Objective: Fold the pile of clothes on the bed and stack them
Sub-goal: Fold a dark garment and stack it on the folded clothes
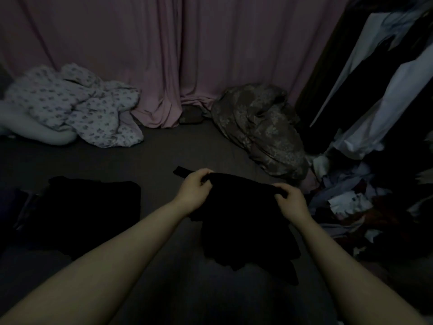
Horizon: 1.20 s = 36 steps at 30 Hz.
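Observation:
A black garment (243, 221) hangs over the dark bed (159, 151) in the middle of the dim view. My left hand (194, 191) grips its upper left edge and my right hand (291, 201) grips its upper right edge, so the cloth is stretched between them and droops toward me. A stack of dark folded clothes (86, 207) lies on the bed to the left. A jumbled pile of mixed clothes (356, 207) sits at the right edge of the bed.
A white floral bundle (77, 106) lies at the back left and a grey patterned bundle (262, 127) at the back right. Pink curtains (187, 55) hang behind. Garments hang at the far right (386, 78). A small dark strip (181, 171) lies beyond my left hand.

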Tool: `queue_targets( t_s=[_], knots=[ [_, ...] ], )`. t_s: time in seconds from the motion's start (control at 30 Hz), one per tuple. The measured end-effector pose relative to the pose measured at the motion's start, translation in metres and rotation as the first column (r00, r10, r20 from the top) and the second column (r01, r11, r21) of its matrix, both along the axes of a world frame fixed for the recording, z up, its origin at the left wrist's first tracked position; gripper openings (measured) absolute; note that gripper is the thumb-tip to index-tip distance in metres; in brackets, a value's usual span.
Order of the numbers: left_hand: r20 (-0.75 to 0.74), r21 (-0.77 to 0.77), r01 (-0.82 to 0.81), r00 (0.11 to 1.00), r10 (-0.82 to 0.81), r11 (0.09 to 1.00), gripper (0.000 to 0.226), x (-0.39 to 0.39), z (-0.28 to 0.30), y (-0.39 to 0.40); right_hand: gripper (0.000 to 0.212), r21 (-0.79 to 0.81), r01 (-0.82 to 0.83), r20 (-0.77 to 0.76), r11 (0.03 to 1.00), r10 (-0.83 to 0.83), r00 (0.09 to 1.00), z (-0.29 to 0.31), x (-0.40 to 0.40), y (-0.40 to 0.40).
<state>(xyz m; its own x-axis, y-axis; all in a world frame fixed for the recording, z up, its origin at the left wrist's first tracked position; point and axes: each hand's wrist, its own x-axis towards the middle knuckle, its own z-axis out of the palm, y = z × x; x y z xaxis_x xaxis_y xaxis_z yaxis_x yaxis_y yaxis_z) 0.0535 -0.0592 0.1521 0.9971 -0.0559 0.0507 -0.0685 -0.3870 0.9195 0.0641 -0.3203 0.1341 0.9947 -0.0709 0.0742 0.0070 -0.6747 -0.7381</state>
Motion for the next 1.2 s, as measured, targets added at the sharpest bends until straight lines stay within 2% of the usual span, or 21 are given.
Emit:
queue_targets(
  t_s=[0.07,0.13,0.2,0.27,0.33,0.43,0.5,0.53,0.6,0.7,0.83,0.93,1.03,1.13,1.2],
  knots=[
    [0.006,-0.084,-0.020,1.000,0.021,0.996,0.012,0.005,0.015,0.004,0.022,-0.013,-0.009,0.029,1.000,0.010,1.000,0.006,-0.001,0.003],
    [0.023,-0.143,-0.054,0.998,0.058,0.988,0.011,0.013,0.029,0.007,0.012,-0.115,-0.086,0.047,0.990,0.092,0.995,0.012,-0.005,0.006],
    [0.068,-0.165,-0.050,0.996,0.062,0.985,0.013,0.020,0.047,0.011,0.018,-0.258,-0.253,-0.098,0.933,0.235,0.967,0.015,-0.014,0.010],
    [0.134,-0.173,-0.050,0.988,0.073,0.984,0.015,0.026,0.067,0.016,0.022,-0.408,-0.387,-0.329,0.827,0.262,0.907,0.005,-0.023,0.011],
    [0.178,-0.183,-0.059,0.980,0.093,0.981,0.017,0.031,0.084,0.024,0.018,-0.392,-0.409,-0.461,0.824,0.208,0.863,-0.010,-0.032,0.009],
    [0.236,-0.095,-0.044,0.970,0.066,0.994,0.021,0.040,0.098,0.045,0.019,-0.338,-0.364,-0.488,0.868,0.169,0.856,-0.016,-0.045,0.010],
    [0.230,-0.081,-0.097,0.967,0.113,0.992,0.022,0.044,0.103,0.061,0.001,-0.302,-0.346,-0.490,0.888,0.167,0.855,-0.010,-0.047,0.012],
    [0.222,-0.099,-0.131,0.963,0.150,0.986,0.022,0.045,0.105,0.069,0.008,-0.281,-0.333,-0.479,0.900,0.169,0.862,-0.008,-0.045,0.013],
    [0.200,-0.151,-0.194,0.954,0.222,0.969,0.022,0.048,0.107,0.087,0.007,-0.247,-0.299,-0.443,0.922,0.167,0.881,-0.001,-0.040,0.015],
    [0.164,-0.187,-0.300,0.929,0.331,0.936,0.026,0.052,0.114,0.115,0.030,-0.218,-0.221,-0.370,0.950,0.129,0.920,0.011,-0.035,0.020],
    [0.144,-0.149,-0.377,0.906,0.398,0.914,0.023,0.052,0.120,0.156,0.029,-0.262,-0.157,-0.236,0.952,0.094,0.967,0.031,-0.022,0.025],
    [0.071,-0.114,-0.433,0.894,0.442,0.894,0.020,0.051,0.108,0.190,0.042,-0.297,-0.115,-0.133,0.948,0.078,0.988,0.051,-0.006,0.032],
    [0.017,-0.132,-0.502,0.861,0.508,0.855,0.026,0.045,0.103,0.207,0.032,-0.293,-0.054,-0.064,0.955,0.037,0.997,0.074,0.011,0.039],
    [-0.032,-0.160,-0.518,0.854,0.520,0.840,0.025,0.043,0.097,0.216,0.031,-0.317,0.009,0.017,0.948,-0.004,1.000,0.092,0.031,0.047],
    [-0.076,-0.192,-0.571,0.820,0.568,0.798,0.031,0.046,0.092,0.225,0.030,-0.360,0.037,0.033,0.932,-0.027,0.999,0.101,0.045,0.051]
  ],
)
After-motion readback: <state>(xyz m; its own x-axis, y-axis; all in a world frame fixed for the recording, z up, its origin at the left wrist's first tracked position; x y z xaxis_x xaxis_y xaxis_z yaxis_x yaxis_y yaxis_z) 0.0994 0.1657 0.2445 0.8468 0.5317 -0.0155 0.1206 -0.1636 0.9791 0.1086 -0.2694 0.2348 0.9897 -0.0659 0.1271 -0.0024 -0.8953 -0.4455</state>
